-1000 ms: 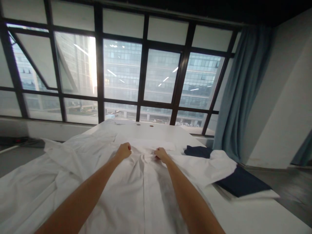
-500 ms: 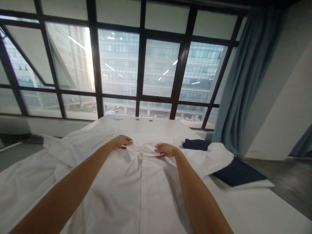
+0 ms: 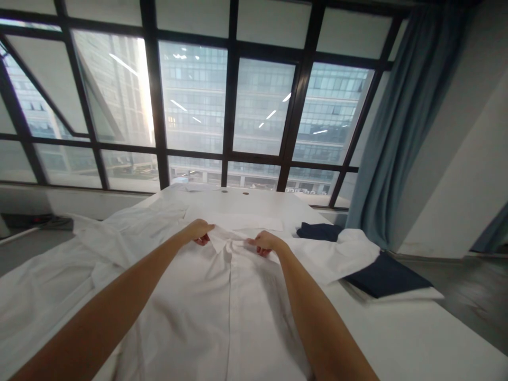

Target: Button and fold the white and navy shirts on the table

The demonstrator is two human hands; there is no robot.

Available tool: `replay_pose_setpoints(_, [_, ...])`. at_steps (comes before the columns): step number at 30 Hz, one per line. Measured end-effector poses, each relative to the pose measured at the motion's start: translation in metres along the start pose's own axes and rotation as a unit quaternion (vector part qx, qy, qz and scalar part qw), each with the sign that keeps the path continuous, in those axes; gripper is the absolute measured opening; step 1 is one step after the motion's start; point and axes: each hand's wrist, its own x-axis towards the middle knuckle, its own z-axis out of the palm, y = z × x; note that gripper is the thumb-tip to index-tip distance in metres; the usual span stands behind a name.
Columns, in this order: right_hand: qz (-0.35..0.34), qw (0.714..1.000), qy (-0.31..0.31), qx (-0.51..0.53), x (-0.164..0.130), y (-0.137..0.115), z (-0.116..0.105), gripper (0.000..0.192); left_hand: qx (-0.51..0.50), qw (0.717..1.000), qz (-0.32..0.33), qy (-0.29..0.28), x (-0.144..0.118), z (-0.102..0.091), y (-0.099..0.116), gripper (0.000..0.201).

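A white shirt (image 3: 198,307) lies spread front side up, its button placket running down the middle toward me. Its collar (image 3: 220,238) is at the far end, between my hands. My left hand (image 3: 199,231) pinches the collar on its left side. On the right side, my right hand (image 3: 265,242) is closed on the collar edge, fingers curled under and thumb pointing inward. One white sleeve (image 3: 333,256) stretches out to the right. The shirt's lower end runs out of view near me.
Other white cloth (image 3: 59,280) is heaped along the left. Dark navy folded fabric (image 3: 391,275) lies on the right of the white table (image 3: 428,338), partly under the sleeve. A flat white piece (image 3: 246,220) lies beyond the collar. Windows and a blue curtain (image 3: 408,121) stand behind.
My right hand has closed from loosely spread fingers onto the collar edge. My left fingers have curled in more tightly. The collar now looks straighter between them.
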Motion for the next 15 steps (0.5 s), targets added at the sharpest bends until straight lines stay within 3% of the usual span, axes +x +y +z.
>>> replay_pose_setpoints(2, [0.030, 0.999, 0.027, 0.008, 0.000, -0.002, 0.004, 0.045, -0.095, 0.995, 0.015, -0.031, -0.003, 0.001, 0.005, 0.038])
replay_pose_setpoints(5, [0.059, 0.989, 0.036, 0.131, -0.001, -0.006, 0.006, 0.027, -0.165, 0.984, 0.047, -0.048, -0.005, 0.000, 0.006, 0.041])
replay_pose_setpoints(7, [0.066, 0.974, 0.033, 0.215, 0.000, -0.008, 0.005, 0.018, -0.189, 0.980, 0.036, -0.057, -0.004, -0.001, 0.003, 0.038])
replay_pose_setpoints(10, [0.062, 0.963, 0.040, 0.257, 0.003, -0.015, 0.000, 0.019, -0.230, 0.971, -0.014, -0.063, 0.003, -0.004, 0.000, 0.031])
replay_pose_setpoints(12, [0.046, 0.955, 0.054, 0.288, 0.007, -0.025, -0.006, 0.022, -0.265, 0.963, -0.023, -0.045, 0.013, -0.005, 0.004, 0.031])
replay_pose_setpoints(15, [-0.020, 0.948, 0.136, 0.286, 0.018, -0.045, -0.015, 0.028, -0.261, 0.963, 0.055, 0.025, 0.031, -0.004, 0.024, 0.031])
